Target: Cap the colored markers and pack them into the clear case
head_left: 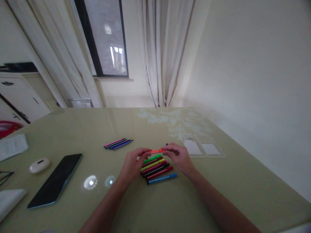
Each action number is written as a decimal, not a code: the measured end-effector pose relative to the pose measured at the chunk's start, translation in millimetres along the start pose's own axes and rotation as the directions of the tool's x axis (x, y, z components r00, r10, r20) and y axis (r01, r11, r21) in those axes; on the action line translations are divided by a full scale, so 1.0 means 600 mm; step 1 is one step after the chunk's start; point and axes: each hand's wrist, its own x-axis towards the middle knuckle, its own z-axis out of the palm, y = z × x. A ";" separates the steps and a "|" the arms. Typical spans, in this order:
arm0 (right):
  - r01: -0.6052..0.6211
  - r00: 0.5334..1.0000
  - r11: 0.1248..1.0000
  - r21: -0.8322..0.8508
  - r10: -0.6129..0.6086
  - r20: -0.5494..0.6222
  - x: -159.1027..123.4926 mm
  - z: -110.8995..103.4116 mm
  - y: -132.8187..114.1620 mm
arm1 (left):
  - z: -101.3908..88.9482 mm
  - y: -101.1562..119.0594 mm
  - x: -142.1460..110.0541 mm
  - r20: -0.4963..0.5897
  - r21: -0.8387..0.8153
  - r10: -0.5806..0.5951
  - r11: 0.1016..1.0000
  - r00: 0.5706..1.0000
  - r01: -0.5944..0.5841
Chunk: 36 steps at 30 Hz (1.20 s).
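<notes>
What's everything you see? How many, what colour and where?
Held marker: one, orange, between both hands
Marker row: seven showing, mixed colours, near hands
Thin pens: about four, pink, green, blue, left of hands
Blue tip: one, blue, behind right hand
Clear case: one, transparent, white inside, right
Flat device: one, black, left
Rounded thing: one, white, left of device
Sheet: one, whitish, far left
Cable: one, dark, left edge
Corner thing: one, white, bottom left
Table: one, greenish, beneath
Window: one, dark frame, back
Curtains: two, cream, beside window
Cabinet: one, cream, far left
Dark thing: one, black, on cabinet
Red thing: one, red, left edge
Wall: one, pale, right
Left hand: one, pinching held marker
Right hand: one, pinching held marker
</notes>
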 end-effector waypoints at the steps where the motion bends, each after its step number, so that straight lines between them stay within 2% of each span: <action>1: -0.013 1.000 1.000 0.004 0.013 0.007 0.001 -0.002 -0.001 | 0.000 0.001 0.001 0.017 0.011 -0.004 1.000 1.000 0.004; 3: -0.043 0.999 0.999 0.010 0.043 0.005 0.006 -0.010 -0.001 | -0.001 0.001 0.004 0.048 0.064 -0.007 0.998 0.999 0.004; 5: -0.053 0.997 0.998 -0.037 0.051 -0.054 0.011 -0.023 0.005 | -0.005 -0.004 0.008 0.059 0.141 -0.014 0.990 0.998 0.006; 7: -0.034 0.990 0.983 -0.181 0.008 -0.144 0.016 -0.039 0.016 | -0.013 -0.015 0.011 0.048 0.221 -0.042 0.975 0.998 0.030; 9: -0.008 0.984 0.924 -0.382 -0.061 -0.168 0.020 -0.051 0.030 | -0.022 -0.028 0.013 0.044 0.299 -0.074 0.953 0.996 0.057; 13: 0.037 0.998 0.765 -0.642 -0.064 -0.018 0.023 -0.057 0.054 | -0.026 -0.043 0.014 0.080 0.374 -0.094 0.926 0.992 0.058; 18: 0.059 0.995 0.638 -0.768 0.022 0.095 0.021 -0.046 0.055 | -0.019 -0.045 0.017 0.166 0.389 -0.048 0.921 0.985 -0.020; 19: 0.054 0.994 0.619 -0.783 0.038 0.099 0.020 -0.045 0.052 | -0.022 -0.049 0.018 0.136 0.406 -0.047 0.914 0.990 -0.013; 21: 0.041 0.993 0.590 -0.806 0.065 0.098 0.020 -0.045 0.048 | -0.036 -0.061 0.020 -0.018 0.498 -0.046 0.866 0.999 0.049; 23: 0.025 0.993 0.565 -0.825 0.084 0.088 0.020 -0.046 0.044 | -0.056 -0.075 0.021 -0.209 0.647 -0.023 0.746 0.978 0.156; 24: 0.016 0.993 0.551 -0.834 0.091 0.079 0.020 -0.047 0.043 | -0.066 -0.081 0.020 -0.268 0.715 -0.015 0.667 0.963 0.209; 27: -0.016 0.993 0.504 -0.863 0.107 0.045 0.020 -0.046 0.040 | -0.087 -0.089 0.015 -0.321 0.821 -0.045 0.486 0.946 0.301; 29: -0.040 0.992 0.471 -0.881 0.121 0.019 0.020 -0.046 0.038 | -0.090 -0.086 0.012 -0.314 0.837 -0.074 0.450 0.947 0.312; 33: -0.072 0.990 0.402 -0.913 0.139 -0.017 0.020 -0.048 0.034 | -0.077 -0.076 0.012 -0.261 0.822 -0.070 0.507 0.963 0.260; 36: -0.084 0.992 0.380 -0.921 0.123 -0.040 0.022 -0.052 0.039 | -0.062 -0.069 0.016 -0.175 0.729 -0.053 0.664 0.983 0.166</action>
